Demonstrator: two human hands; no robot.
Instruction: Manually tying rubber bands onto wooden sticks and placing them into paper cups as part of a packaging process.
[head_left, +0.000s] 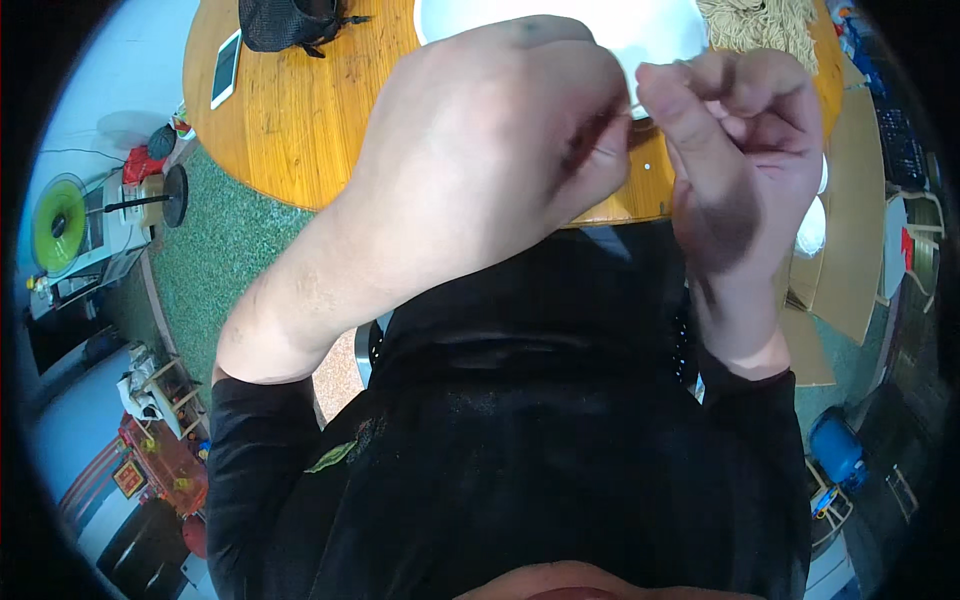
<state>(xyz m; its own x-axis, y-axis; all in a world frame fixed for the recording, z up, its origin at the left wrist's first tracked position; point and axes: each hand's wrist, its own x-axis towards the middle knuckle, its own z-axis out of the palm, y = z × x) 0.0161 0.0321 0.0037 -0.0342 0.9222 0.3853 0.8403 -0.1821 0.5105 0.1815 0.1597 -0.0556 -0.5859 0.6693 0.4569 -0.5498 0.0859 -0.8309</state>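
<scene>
Both of my hands are raised close to the camera, above the near edge of a round wooden table (290, 130). My left hand (500, 130) is closed, its back toward me and its fingers curled out of sight. Just right of it, my right hand (745, 135) pinches with thumb and forefinger. Something thin and pale shows between the two hands, too small to name. Behind them lies a large white basin or tray (650, 30), partly covered by my left hand. A heap of beige cord or yarn (765, 30) sits at the far right.
A black mesh bag (290, 22) and a white phone (226, 70) lie at the table's left. Open cardboard (850, 210) stands on the right, near a white rounded object (812, 228). A green-bladed fan (60, 225) is at far left, a blue gas cylinder (837, 448) at lower right.
</scene>
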